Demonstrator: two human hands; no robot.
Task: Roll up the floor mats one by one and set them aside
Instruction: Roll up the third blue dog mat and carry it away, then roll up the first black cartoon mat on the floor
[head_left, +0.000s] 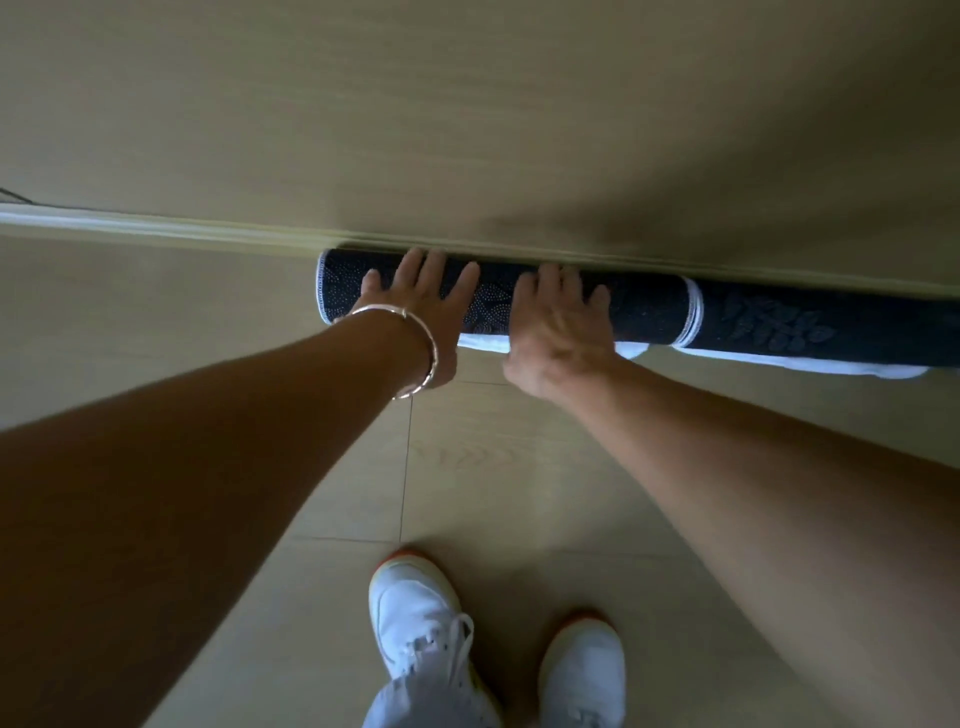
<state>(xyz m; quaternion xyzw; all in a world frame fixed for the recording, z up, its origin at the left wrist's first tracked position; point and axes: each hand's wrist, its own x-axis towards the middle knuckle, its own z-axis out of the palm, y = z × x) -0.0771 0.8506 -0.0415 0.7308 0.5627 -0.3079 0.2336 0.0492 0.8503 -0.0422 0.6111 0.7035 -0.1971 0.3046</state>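
From the head camera, the rolled mat (649, 309), dark navy with a dotted leaf pattern and a white stitched end, lies on the tiled floor (467, 467). Its long axis runs left to right across the view, parallel to the baseboard (208, 231) at the foot of the wall (467, 104) and right up against it. A second dark roll (810, 327) continues the line to the right from a white-trimmed seam; whether it is a separate mat cannot be told. A strip of white backing (483, 343) shows along the near underside. Both arms reach forward from the near side, so the roll lies straight ahead of the hands and well apart from the white shoes (415, 618). The left hand (421, 296), a bangle (421, 353) on its wrist, rests flat on top with its fingers spread, close to the roll's left end. The right hand (561, 322) lies palm-down with its fingers draped over the roll near the middle, gripping nothing. Since the wall blocks any push farther forward, the roll is likely at its resting place. Judging by this, the next move is probably to lift both palms off together.
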